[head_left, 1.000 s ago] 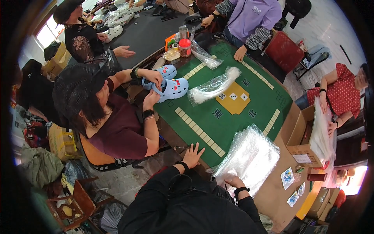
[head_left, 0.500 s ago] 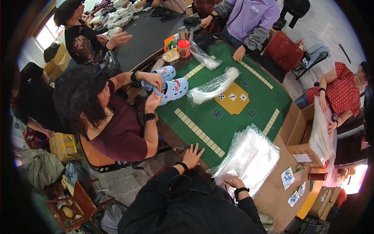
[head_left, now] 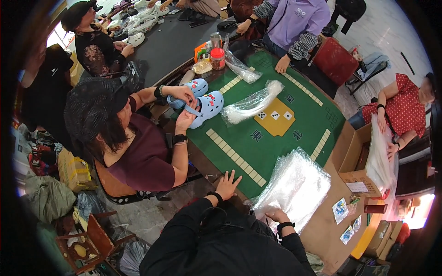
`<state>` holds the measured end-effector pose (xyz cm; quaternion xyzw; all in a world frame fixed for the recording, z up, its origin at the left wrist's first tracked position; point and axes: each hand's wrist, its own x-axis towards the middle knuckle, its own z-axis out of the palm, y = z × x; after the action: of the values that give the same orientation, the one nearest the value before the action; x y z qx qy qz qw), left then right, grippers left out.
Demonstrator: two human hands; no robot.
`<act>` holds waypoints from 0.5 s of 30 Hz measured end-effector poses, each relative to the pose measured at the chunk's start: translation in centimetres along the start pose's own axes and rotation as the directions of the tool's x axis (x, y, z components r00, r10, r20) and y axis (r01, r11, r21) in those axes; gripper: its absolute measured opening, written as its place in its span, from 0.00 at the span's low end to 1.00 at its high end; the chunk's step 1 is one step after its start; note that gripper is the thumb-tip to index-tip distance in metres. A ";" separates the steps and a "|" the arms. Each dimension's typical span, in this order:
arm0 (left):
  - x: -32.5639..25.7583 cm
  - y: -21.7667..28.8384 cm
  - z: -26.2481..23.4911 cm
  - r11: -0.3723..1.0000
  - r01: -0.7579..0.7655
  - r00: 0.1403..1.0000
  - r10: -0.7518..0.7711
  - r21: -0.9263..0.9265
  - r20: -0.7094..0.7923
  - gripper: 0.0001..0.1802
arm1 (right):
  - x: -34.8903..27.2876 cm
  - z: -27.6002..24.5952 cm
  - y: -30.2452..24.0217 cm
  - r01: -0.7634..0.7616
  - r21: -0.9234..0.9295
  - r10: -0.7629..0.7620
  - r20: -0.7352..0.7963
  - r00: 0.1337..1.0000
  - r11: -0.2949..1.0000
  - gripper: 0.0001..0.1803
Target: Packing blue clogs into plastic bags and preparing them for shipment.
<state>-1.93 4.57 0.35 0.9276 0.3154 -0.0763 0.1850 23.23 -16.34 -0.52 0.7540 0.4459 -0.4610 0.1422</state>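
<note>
Looking at the left hand (head_left: 228,185) first: splayed wide, released, gripping nothing, just pressed flat on the near edge of the green table (head_left: 239,138). Then the right hand (head_left: 275,215): curled down onto the near corner of the stack of clear bags (head_left: 297,184), touching the top sheets for sure, but honestly can't tell whether actually pinching one or only resting there. Moving outward, spotting the stack lying flat and a bit fanned at the table's near right corner, half on the green and half on the brown edge, with a cardboard box (head_left: 357,161) just beside it and some small blue packets (head_left: 341,209) near its right side. Farther out, noticing a co-worker across the left corner holding a pair of blue clogs (head_left: 207,105), and a rolled bundle of bags (head_left: 253,101) mid-table, well apart from the stack. As for doing this bit well, probably best to keep that left palm planted as a brace, rub the top corner with thumb against forefinger to split off a single sheet instead of grabbing a clump, then lift low and slow. Worth minding the slippery plastic too: easy to drag the whole pile off the edge.
</note>
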 end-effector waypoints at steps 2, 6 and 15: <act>-0.1 -0.1 0.2 1.000 -0.003 1.000 0.003 -0.004 -0.012 0.51 | 0.4 0.3 0.3 -0.017 0.002 0.017 0.004 1.000 1.000 0.35; 0.2 0.2 -0.1 1.000 -0.009 1.000 0.009 -0.006 -0.012 0.51 | 2.0 2.1 2.2 0.030 0.029 -0.030 -0.028 0.999 0.999 0.36; -0.1 0.1 -0.2 1.000 0.007 1.000 -0.008 -0.012 -0.026 0.51 | 1.6 1.3 1.2 0.038 0.018 -0.038 0.006 0.999 0.999 0.36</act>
<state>-1.92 4.52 0.63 0.9262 0.3216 -0.0631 0.1862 23.74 -16.98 -2.79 0.7453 0.4555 -0.4698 0.1280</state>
